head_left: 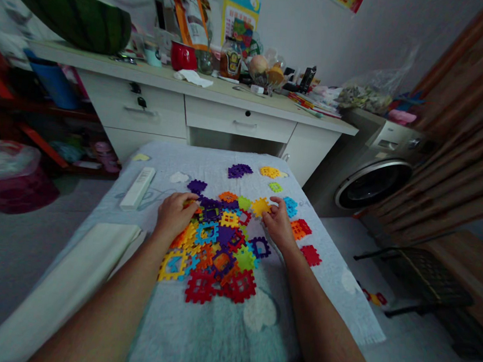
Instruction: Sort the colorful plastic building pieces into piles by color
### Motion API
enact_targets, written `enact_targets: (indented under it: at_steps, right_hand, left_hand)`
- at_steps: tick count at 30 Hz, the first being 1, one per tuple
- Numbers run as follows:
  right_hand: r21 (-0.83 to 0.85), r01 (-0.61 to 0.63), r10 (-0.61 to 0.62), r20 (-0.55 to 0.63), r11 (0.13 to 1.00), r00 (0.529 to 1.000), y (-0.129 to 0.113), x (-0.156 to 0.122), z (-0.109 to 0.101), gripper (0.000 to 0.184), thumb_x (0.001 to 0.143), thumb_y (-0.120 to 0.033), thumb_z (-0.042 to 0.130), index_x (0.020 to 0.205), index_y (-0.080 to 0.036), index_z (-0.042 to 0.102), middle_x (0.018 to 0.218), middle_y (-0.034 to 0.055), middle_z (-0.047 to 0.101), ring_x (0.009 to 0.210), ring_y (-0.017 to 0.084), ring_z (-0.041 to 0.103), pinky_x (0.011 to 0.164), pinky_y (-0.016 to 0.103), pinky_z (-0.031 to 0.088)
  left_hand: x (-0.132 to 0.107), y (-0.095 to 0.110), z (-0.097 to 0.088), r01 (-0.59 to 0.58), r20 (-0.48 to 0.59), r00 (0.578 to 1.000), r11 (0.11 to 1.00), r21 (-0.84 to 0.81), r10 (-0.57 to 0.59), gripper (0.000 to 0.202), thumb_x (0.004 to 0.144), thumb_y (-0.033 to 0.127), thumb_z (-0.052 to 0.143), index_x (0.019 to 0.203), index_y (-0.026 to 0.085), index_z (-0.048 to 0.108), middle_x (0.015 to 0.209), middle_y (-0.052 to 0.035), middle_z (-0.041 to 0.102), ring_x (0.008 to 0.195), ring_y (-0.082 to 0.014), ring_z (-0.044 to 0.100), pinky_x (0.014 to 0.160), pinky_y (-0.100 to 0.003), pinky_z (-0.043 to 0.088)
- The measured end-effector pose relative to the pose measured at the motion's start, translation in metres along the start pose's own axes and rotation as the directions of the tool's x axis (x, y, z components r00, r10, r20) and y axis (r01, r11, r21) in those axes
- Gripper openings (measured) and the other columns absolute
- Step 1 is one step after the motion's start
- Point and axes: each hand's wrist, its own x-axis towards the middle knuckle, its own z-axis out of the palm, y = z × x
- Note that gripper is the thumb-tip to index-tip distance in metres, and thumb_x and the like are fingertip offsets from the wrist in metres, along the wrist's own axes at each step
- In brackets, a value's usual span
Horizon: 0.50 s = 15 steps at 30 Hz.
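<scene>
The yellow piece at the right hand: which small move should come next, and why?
Perhaps the right hand should lay the yellow piece on the yellow pile: the hand is at this piece's edge, and that pile lies just beyond, with a purple pile to its left, so pieces there look grouped by colour.

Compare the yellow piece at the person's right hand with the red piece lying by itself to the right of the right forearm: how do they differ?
The yellow piece is at the fingertips of the right hand; the red piece is touched by neither hand.
The yellow piece is beside the jumbled heap; the red piece lies apart on the cloth.
Both have notched edges.
</scene>
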Motion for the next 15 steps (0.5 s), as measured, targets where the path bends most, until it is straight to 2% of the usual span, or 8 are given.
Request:
enact_targets:
  at_steps: [3, 6, 9, 15]
  right_hand:
    - [-0.004, -0.005, 0.005, -0.031, 1.0, 1.0, 0.004, 0.003, 0.0, 0.027, 0.077, -0.03, 0.058, 0.103, -0.023, 0.051, 0.083, -0.0003, 0.059, 0.064, 0.015, 0.056, 0.055, 0.026, 0.045]
    - [-0.079, -0.004, 0.001, -0.037, 0.997, 0.999, 0.007, 0.004, -0.002, 0.017, 0.077, -0.031, 0.058, 0.091, -0.023, 0.057, 0.078, 0.0008, 0.062, 0.066, 0.017, 0.058, 0.058, 0.027, 0.047]
    - [-0.144, 0.012, -0.018, -0.039, 0.989, 0.999, 0.007, 0.004, -0.004, 0.015, 0.077, -0.029, 0.055, 0.088, -0.022, 0.062, 0.074, 0.0005, 0.063, 0.067, 0.017, 0.058, 0.061, 0.028, 0.049]
    - [-0.217, 0.032, -0.049, -0.074, 0.976, 0.996, 0.0, 0.015, -0.012, 0.025, 0.072, -0.025, 0.055, 0.092, -0.019, 0.069, 0.089, 0.0045, 0.071, 0.079, 0.019, 0.064, 0.072, 0.03, 0.051]
  left_hand:
    - [0.001, -0.002, 0.001, -0.01, 0.0, 1.0, 1.0, 0.001, 0.01, 0.034, 0.082, 0.039, 0.051, 0.103, 0.022, 0.073, 0.109, -0.0078, 0.069, 0.109, -0.025, 0.061, 0.099, -0.038, 0.045]
    - [0.001, -0.002, 0.002, -0.003, -0.006, 1.0, 1.0, 0.001, 0.003, 0.035, 0.082, 0.039, 0.051, 0.103, 0.023, 0.073, 0.109, -0.0076, 0.068, 0.108, -0.0253, 0.061, 0.099, -0.038, 0.046]
    - [0.0, -0.001, 0.001, 0.008, -0.004, 1.0, 1.0, 0.005, -0.008, 0.035, 0.082, 0.04, 0.051, 0.104, 0.023, 0.073, 0.11, -0.0079, 0.068, 0.109, -0.0264, 0.06, 0.099, -0.04, 0.045]
    - [0.0, -0.001, 0.001, 0.004, -0.006, 1.0, 1.0, -0.01, -0.004, 0.035, 0.082, 0.041, 0.051, 0.103, 0.023, 0.072, 0.11, -0.0078, 0.068, 0.109, -0.0264, 0.06, 0.099, -0.041, 0.045]
